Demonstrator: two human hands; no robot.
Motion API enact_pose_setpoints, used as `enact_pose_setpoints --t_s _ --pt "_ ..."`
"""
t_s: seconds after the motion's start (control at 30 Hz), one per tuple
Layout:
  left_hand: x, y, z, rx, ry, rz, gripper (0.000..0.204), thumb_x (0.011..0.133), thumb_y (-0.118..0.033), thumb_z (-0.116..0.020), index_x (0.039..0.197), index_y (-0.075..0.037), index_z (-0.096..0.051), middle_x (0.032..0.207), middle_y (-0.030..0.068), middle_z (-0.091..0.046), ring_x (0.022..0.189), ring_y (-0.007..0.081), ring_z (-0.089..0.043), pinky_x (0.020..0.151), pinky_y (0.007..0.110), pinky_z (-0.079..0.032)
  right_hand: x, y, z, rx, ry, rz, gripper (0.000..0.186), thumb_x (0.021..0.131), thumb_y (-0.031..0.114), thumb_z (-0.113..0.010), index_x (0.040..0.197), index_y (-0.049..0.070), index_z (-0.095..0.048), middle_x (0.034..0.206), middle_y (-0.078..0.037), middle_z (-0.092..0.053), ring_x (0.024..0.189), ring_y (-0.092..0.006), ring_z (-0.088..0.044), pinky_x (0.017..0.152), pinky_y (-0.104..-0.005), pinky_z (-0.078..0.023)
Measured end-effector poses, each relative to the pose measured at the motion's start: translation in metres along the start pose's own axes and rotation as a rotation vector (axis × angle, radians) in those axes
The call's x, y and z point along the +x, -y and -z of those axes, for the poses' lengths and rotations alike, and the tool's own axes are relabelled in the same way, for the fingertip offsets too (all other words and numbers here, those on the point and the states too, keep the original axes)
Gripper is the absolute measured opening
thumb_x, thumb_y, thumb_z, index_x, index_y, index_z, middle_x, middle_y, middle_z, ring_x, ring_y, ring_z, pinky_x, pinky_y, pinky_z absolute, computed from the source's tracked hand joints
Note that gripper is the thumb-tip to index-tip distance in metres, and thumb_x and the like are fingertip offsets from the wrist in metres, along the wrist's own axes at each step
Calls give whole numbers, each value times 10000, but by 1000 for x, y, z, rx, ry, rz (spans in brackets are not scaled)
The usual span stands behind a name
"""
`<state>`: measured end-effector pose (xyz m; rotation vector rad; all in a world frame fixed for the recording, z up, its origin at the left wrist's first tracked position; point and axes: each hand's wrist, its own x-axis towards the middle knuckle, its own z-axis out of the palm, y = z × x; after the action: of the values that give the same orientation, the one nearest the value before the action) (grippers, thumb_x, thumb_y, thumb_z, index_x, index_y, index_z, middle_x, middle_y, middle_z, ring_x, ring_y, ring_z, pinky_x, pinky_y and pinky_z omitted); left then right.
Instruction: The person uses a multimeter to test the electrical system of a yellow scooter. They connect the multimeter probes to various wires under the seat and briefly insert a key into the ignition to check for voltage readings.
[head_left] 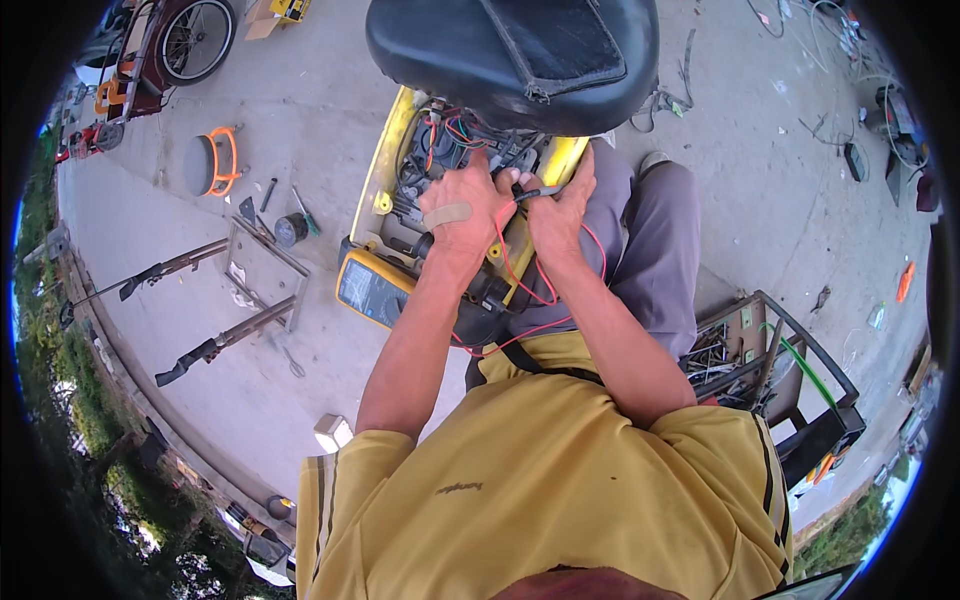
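Multimeter (372, 287), one, yellow-cased with dark screen, sits on the yellow vehicle frame (385, 165) just under the left forearm. Two red leads (508, 268) run up from it to the hands. Left hand (462, 208), one bandage on its back, presses into the open wiring bay (450, 140); its grip is hidden. Right hand (560, 205) pinches one black probe (535, 191). One black seat (510, 55) is tilted up above both.

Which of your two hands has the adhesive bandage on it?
The left hand: a tan bandage strip crosses its back. The right hand, beside it at the wiring under the black seat, shows none and pinches a dark probe.
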<state>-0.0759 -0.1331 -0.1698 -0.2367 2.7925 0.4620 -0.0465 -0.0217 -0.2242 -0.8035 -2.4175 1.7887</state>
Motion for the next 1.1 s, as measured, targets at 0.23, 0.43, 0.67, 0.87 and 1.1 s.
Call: enact_pose_setpoints --t_s 0.23,0.43,0.67,0.87,1.1 --pt "10 -6 -4 97 29 35 453 904 -514 -671 1001 -72 -697 763 245 -729 750 435 -745 695 538 -583 -1 -3 -5 -42 -63 80 883 867 47 -712 1587 -17 -206 1262 -245 -414 1207 -422 -471 1084 -452 -372" --pt "10 2 -5 38 -10 16 488 887 -528 -714 1050 -68 -719 730 234 -717 754 451 -726 710 544 -569 4 -8 -1 -24 -18 118 872 896 90 -713 1578 -33 -183 1302 -261 -401 1249 -444 -457 1117 -472 -351" --pt "-1 9 14 -76 49 -47 450 943 -438 -690 1119 -24 -670 871 266 -736 871 469 -718 800 557 -549 3 -8 27 -42 66 192 619 1053 319 -574 1518 -27 -356 1320 -249 -412 1179 -371 -537 1065 -435 -427" --pt "-40 13 41 -123 58 -107 285 988 -278 -577 1081 -15 -635 811 279 -711 815 488 -696 769 572 -536 -3 -7 56 -129 29 445 482 1085 367 -490 1396 3 -539 1199 -198 -463 1046 -299 -570 974 -405 -467" --pt "-85 58 43 -860 76 -228 276 1048 -256 -565 1067 13 -622 881 57 -612 787 163 -546 737 346 -474 -3 -3 63 309 257 222 333 1080 299 -560 1176 -14 -615 934 -54 -622 788 -100 -533 747 -274 -482"
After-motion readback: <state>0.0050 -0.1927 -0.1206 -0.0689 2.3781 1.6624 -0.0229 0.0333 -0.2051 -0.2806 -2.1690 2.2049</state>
